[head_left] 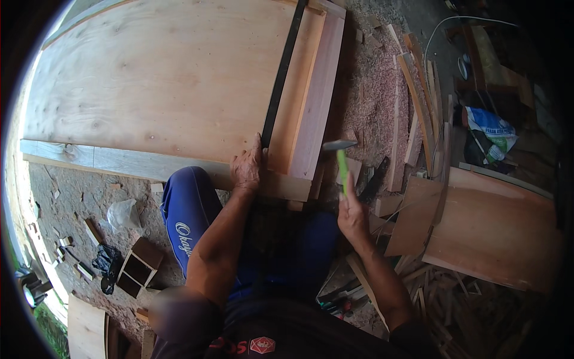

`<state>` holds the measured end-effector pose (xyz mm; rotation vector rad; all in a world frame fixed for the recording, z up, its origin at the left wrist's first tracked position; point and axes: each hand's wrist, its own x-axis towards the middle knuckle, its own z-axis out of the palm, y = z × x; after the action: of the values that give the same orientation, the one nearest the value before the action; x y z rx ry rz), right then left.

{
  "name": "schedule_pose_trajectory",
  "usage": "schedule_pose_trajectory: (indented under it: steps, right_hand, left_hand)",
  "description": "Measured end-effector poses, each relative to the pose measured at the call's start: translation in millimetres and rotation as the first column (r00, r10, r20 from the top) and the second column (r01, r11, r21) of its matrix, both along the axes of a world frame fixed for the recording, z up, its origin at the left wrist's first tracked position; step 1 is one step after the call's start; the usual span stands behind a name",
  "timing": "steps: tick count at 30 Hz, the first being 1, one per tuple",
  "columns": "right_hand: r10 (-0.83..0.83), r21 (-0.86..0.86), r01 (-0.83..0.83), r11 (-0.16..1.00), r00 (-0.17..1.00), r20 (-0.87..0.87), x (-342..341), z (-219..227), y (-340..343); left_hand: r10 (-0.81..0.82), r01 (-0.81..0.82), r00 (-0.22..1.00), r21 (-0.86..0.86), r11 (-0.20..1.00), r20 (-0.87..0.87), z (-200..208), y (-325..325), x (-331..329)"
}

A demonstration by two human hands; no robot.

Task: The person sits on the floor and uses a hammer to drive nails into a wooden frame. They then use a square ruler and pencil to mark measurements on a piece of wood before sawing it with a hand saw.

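Observation:
A wide pale plywood panel (161, 78) in a wooden frame lies in front of me. A long dark strip (284, 75) runs across it near its right side. My left hand (247, 169) rests on the near frame rail (131, 157), its fingers stretched out and the index finger against the near end of the strip. Whether a small thing sits under those fingertips is hidden. My right hand (353, 216) is closed round the green handle of a hammer (341, 157). The hammer's metal head is raised, apart from the panel, just right of the frame's near right corner.
Wood shavings (376, 90) and long wood strips (421, 102) cover the ground at right, by a curved plywood sheet (496, 224) and a white-and-blue bag (491, 133). At left lie a small wooden box (139, 266), a clear plastic bag (124, 215) and a black bag (107, 264).

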<state>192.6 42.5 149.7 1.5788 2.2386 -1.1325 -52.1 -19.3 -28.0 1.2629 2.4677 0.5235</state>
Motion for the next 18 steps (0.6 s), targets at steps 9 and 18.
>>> schedule_pose_trajectory:
  steps: [9,18]
  right_hand:
    - [0.136,0.091,-0.125,0.988,0.983,-0.121,34.1,7.6,-47.2]
    - [0.404,-0.029,-0.416,0.909,0.859,0.314,22.7,25.1,-32.1]
  left_hand:
    - [0.005,-0.005,1.000,-0.018,1.000,0.003,-4.1,-2.3,-1.8]
    - [-0.015,0.015,1.000,-0.027,1.000,0.001,-3.8,7.7,1.7]
